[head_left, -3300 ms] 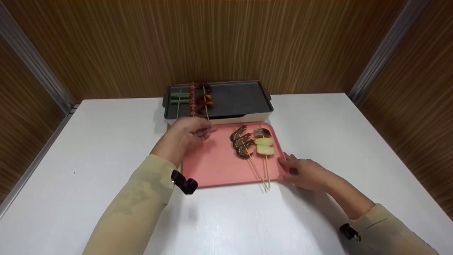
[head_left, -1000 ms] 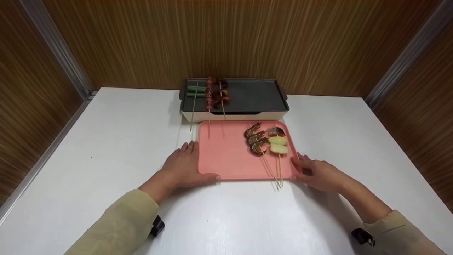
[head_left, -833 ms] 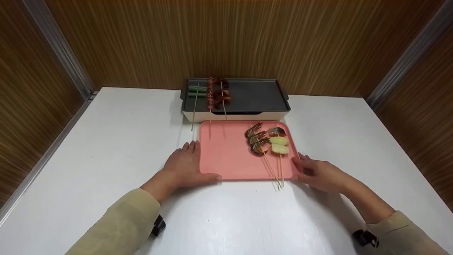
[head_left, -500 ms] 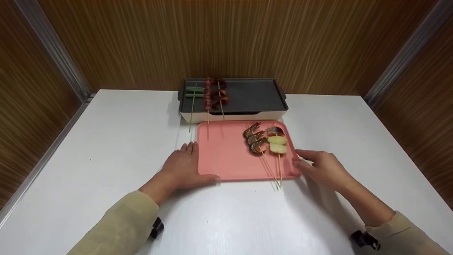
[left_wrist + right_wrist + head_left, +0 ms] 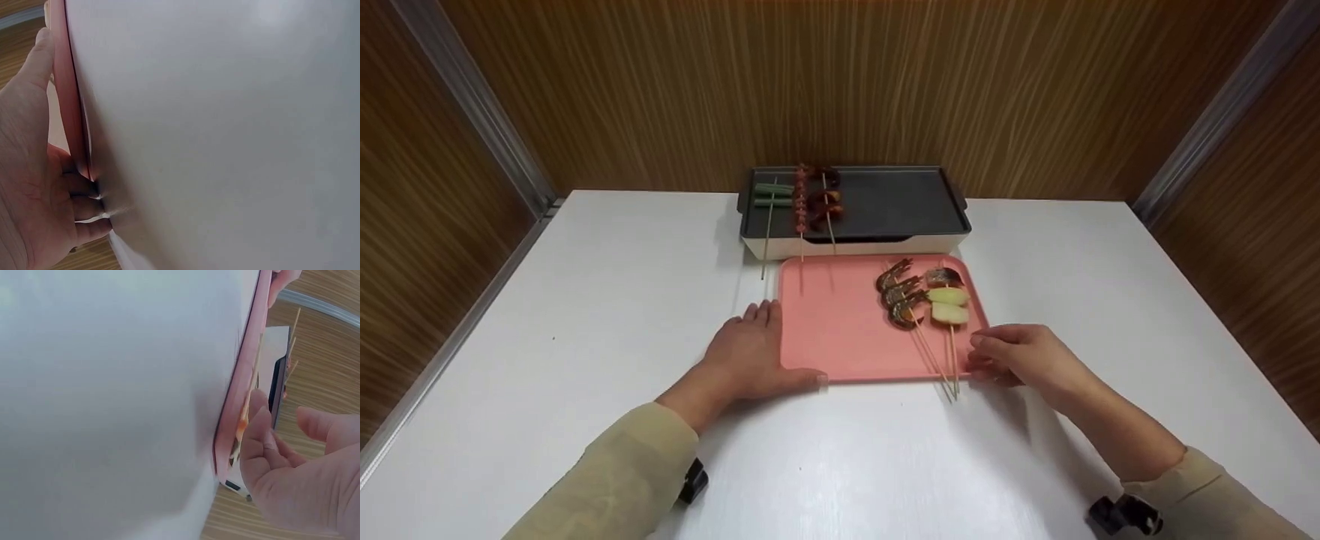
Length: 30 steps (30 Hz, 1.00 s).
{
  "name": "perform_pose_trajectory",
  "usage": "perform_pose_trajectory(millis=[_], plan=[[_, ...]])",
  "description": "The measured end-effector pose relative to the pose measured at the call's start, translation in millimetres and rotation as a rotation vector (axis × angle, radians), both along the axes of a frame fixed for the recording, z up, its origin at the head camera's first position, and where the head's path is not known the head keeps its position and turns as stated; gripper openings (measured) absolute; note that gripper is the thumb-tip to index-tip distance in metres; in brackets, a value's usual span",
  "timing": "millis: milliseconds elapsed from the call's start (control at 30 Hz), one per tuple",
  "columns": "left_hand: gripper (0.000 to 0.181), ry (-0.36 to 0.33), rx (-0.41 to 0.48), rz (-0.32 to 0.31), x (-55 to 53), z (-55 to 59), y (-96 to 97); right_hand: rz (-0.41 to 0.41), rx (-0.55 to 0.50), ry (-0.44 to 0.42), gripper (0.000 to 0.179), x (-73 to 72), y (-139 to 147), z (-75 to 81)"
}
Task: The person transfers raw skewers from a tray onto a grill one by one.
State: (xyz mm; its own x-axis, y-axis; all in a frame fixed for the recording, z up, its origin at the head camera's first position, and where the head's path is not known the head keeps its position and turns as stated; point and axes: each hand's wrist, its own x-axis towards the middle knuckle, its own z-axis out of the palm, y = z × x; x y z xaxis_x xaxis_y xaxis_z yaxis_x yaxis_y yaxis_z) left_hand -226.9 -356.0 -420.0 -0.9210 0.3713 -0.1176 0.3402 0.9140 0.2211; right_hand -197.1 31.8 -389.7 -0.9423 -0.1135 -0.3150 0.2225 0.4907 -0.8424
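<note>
A pink tray (image 5: 840, 337) lies on the white table. My left hand (image 5: 750, 356) rests against its near left corner, fingers straight along the left edge and thumb along the front edge. The left wrist view also shows that hand (image 5: 34, 185) by the tray's rim. On the tray's right half lie a shrimp skewer (image 5: 901, 298) and a skewer of pale slices (image 5: 950, 313) with a dark piece on top. Loosely bent fingers of my right hand (image 5: 1027, 360) are by the near right corner, close to the sticks. In the right wrist view its thumb (image 5: 315, 424) stands apart from the fingers.
Behind the tray stands a white grill with a dark plate (image 5: 904, 202). Its left side bears a green vegetable skewer (image 5: 772, 190), a thin red skewer (image 5: 800, 214) and a reddish-brown skewer (image 5: 826, 211), their sticks jutting over the front. Wood-grain panels (image 5: 855, 90) enclose the table.
My left hand has come from the reddish-brown skewer on the grill to the tray's left corner. My right hand has let go of the tray's right edge and shifted in towards the sticks.
</note>
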Motion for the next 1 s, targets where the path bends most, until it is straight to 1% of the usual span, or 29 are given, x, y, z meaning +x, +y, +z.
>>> perform_pose_trajectory(millis=[167, 233, 367, 500, 600, 700, 800, 867, 1000], plan=[[0.139, 0.008, -0.014, -0.010, -1.4, 3.1, -1.3, -0.018, -0.143, -0.136, 0.054, -2.0, -5.9, -2.4], [0.139, 0.012, -0.017, -0.013, -2.0, 3.6, -1.7, -0.019, -0.197, -0.179, 0.050, -3.5, -7.4, -3.5], [0.138, 0.009, -0.021, -0.013, -3.0, 4.4, -0.7, -0.032, -0.258, -0.232, 0.036, -6.8, -7.8, -5.3], [0.139, -0.006, -0.023, -0.004, -3.7, 5.6, 1.5, -0.040, -0.284, -0.236, 0.030, -7.3, -5.2, -6.6], [0.139, -0.008, -0.024, 0.000, -3.8, 5.9, 2.5, -0.052, -0.277, -0.210, 0.031, -5.5, -2.6, -6.6], [0.139, -0.006, -0.021, 0.000, -2.9, 5.5, 2.8, -0.083, -0.262, -0.178, 0.031, -3.7, -0.8, -6.2], [0.139, -0.003, -0.023, -0.002, -1.3, 4.2, 2.3, -0.112, -0.255, -0.157, 0.027, -1.6, 0.3, -6.1], [0.139, -0.004, -0.024, -0.002, -0.5, 2.8, 1.6, -0.121, -0.276, -0.156, 0.024, 0.4, 1.2, -5.9], [0.140, -0.007, -0.018, 0.005, 0.0, 0.7, 0.2, -0.117, -0.369, -0.175, 0.019, 5.4, 5.8, -3.6]])
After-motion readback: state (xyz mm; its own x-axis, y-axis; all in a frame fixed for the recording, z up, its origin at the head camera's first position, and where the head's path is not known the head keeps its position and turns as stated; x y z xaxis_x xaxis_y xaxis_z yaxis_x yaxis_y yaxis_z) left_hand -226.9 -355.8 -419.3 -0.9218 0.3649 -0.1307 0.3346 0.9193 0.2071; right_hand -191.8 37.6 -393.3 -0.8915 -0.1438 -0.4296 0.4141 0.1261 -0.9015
